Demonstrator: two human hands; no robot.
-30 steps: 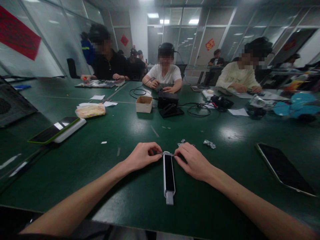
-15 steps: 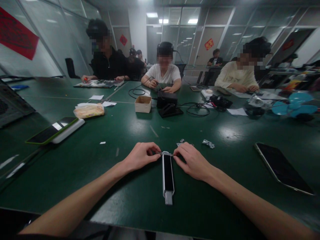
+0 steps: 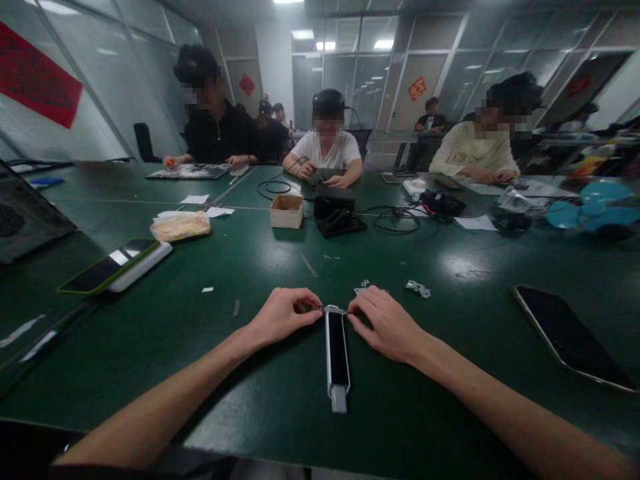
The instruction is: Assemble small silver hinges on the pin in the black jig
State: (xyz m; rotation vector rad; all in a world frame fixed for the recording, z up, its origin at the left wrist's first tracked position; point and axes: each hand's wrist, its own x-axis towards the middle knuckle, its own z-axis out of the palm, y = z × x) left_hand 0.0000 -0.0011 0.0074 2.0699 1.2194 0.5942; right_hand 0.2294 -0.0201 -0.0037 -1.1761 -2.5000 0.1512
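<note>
A long, narrow device [image 3: 337,350] with a black face and silver-white edges lies lengthwise on the green table in front of me. A flat silver tab [image 3: 339,400] sticks out of its near end. Across its far end sits a small metal part [image 3: 334,309] with thin dark ends on both sides. My left hand [image 3: 287,313] pinches the left end between thumb and fingertips. On the opposite side, my right hand [image 3: 383,323] pinches the right end; its fingertips partly cover it. Just beyond my right hand lies a small metal bracket [image 3: 361,290], partly hidden.
Another metal bracket [image 3: 418,289] lies farther right. A phone [image 3: 570,337] rests at the right, and a green-edged phone [image 3: 110,267] at the left. Beyond are a small box [image 3: 287,212], a black stand [image 3: 341,223] and cables. Several people sit across the table.
The view has shifted very slightly. Both hands keep their pinch at the device's far end, with no clear movement of the parts.
</note>
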